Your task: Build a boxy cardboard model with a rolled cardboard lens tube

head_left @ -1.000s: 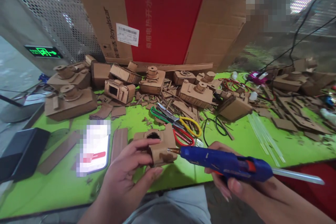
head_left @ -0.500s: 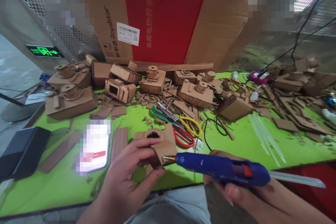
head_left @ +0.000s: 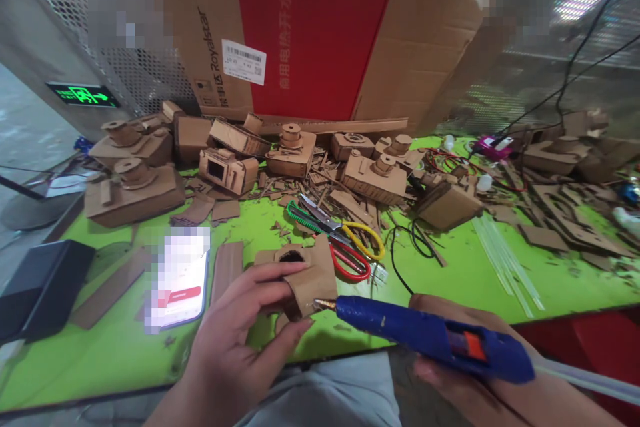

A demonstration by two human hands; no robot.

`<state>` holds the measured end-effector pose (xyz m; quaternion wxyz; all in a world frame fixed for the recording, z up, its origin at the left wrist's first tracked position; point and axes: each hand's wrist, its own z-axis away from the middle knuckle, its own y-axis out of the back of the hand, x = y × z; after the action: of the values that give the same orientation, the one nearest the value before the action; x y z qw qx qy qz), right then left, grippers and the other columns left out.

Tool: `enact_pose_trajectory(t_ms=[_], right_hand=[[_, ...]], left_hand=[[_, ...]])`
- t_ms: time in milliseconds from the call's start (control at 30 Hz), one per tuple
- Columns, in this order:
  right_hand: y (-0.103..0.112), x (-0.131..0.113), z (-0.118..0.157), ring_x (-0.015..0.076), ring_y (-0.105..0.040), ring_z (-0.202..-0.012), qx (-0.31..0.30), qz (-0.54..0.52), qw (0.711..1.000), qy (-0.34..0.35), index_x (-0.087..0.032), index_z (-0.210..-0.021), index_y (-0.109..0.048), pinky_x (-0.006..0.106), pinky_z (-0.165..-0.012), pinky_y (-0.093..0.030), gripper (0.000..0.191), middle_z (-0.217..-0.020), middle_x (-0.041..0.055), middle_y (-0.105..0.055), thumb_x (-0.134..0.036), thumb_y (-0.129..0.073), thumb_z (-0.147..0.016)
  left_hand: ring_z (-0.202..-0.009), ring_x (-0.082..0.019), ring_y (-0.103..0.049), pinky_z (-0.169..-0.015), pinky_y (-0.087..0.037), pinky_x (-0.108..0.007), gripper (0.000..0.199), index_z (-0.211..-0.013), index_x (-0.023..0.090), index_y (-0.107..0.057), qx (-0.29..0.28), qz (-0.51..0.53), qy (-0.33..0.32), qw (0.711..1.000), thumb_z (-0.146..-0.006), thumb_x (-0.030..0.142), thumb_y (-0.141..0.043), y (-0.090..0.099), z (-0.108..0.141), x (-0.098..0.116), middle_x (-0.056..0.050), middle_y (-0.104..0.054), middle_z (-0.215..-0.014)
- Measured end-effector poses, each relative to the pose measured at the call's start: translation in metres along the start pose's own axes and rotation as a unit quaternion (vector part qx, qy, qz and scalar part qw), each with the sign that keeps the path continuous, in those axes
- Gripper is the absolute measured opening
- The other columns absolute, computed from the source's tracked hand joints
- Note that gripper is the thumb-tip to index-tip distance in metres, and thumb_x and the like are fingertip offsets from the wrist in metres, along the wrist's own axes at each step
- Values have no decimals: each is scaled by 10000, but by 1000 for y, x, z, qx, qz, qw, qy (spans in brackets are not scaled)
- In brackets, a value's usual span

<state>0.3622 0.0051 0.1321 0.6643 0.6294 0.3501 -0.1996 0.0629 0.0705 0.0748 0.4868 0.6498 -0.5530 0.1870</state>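
Observation:
My left hand [head_left: 250, 320] holds a small cardboard piece [head_left: 317, 273] with a dark round hole, its fingers curled over the near side and the thumb below. In my right hand [head_left: 465, 347] is a blue hot glue gun [head_left: 400, 330], the grip hidden by the palm. A clear glue stick [head_left: 585, 380] sticks out of its rear. The metal nozzle touches or nearly touches the cardboard's lower right edge; I cannot tell which. Just behind the piece lie red-handled scissors [head_left: 353, 263], yellow-handled scissors [head_left: 367, 240] and a green utility knife [head_left: 303, 215].
Several cardboard camera models [head_left: 133, 190] line the back among cardboard scraps [head_left: 325, 180]. A lit phone [head_left: 183, 280] and a black box [head_left: 50, 290] lie on the left. Spare glue sticks [head_left: 505, 263] are on the right, and a black cable [head_left: 395, 260] loops near the scissors. A large carton [head_left: 415, 33] stands behind.
The rear of the glue gun has swung down and slightly right with my right hand, so it tilts more. The nozzle stays by the cardboard's edge. My left hand has hardly moved.

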Motion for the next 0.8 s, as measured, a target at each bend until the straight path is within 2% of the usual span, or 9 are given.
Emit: enact_pose_trajectory(t_ms=[33,100,167,233,333,467,567,667,800], right_hand=[[-2,6,5,232,-777,-744,24,13,1000,-2,-268,-1056,-749,280,-653,-655,333,-891,56,-793,-584,-642,-1055],[-6,21,18,279,-830,-929,74,36,997,-12,-276,-1278,-735,281,-727,-695,389,-1108,85,-830,-566,-721,-1019],[-8,35,30,307,-830,-1056,101,36,994,-21,-291,-1373,-700,289,-835,-713,452,-1227,85,-826,-534,-764,-997],[-9,43,36,325,-819,-1116,120,42,991,-31,-297,-1367,-709,293,-912,-709,498,-1255,77,-827,-529,-835,-944],[-8,40,32,317,-834,-1011,108,47,993,-31,-283,-1222,-779,289,-865,-718,433,-1154,77,-848,-585,-847,-920],[-4,22,15,284,-824,-868,57,33,998,-8,-258,-1102,-807,299,-747,-715,368,-1045,94,-840,-605,-758,-988],[0,7,4,235,-766,-710,19,22,1000,1,-268,-966,-774,284,-627,-666,301,-882,63,-798,-546,-693,-1047],[5,-6,-5,195,-657,-553,-5,4,1000,9,-277,-809,-679,281,-517,-580,388,-711,27,-711,-566,-640,-1066],[7,-15,-9,132,-627,-524,-49,-9,998,28,-270,-812,-646,214,-503,-514,348,-668,-24,-663,-484,-632,-1087]], left_hand=[[-1288,-225,-759,-1109,-623,-336,275,-1182,294,-743,1,1,-1,1000,-964,129,-772,0,0,0,-67,-784,-1337],[-1292,-248,-760,-1112,-630,-372,273,-1186,291,-740,0,3,0,1000,-964,135,-773,1,0,-2,-79,-780,-1345],[-1293,-257,-761,-1107,-637,-388,284,-1201,297,-737,0,5,4,1000,-968,139,-767,2,0,-3,-81,-775,-1355],[-1290,-253,-761,-1101,-641,-383,306,-1212,307,-736,4,2,7,1000,-962,134,-768,3,0,-4,-71,-776,-1359],[-1275,-251,-764,-1097,-643,-382,310,-1198,309,-739,11,-9,3,1000,-948,130,-778,4,0,-4,-59,-786,-1346],[-1253,-228,-770,-1090,-639,-344,305,-1179,302,-733,17,-20,-6,1000,-934,130,-795,5,0,-4,-48,-794,-1322],[-1258,-220,-770,-1074,-644,-322,311,-1199,303,-729,15,-21,-3,1000,-945,133,-788,4,1,-4,-53,-786,-1336],[-1246,-235,-781,-1057,-659,-336,282,-1198,294,-742,6,-22,1,1000,-960,148,-777,3,1,-3,-72,-789,-1333],[-1212,-244,-799,-1010,-679,-325,268,-1193,281,-753,1,-9,-1,1000,-956,162,-788,1,0,0,-86,-803,-1309]])
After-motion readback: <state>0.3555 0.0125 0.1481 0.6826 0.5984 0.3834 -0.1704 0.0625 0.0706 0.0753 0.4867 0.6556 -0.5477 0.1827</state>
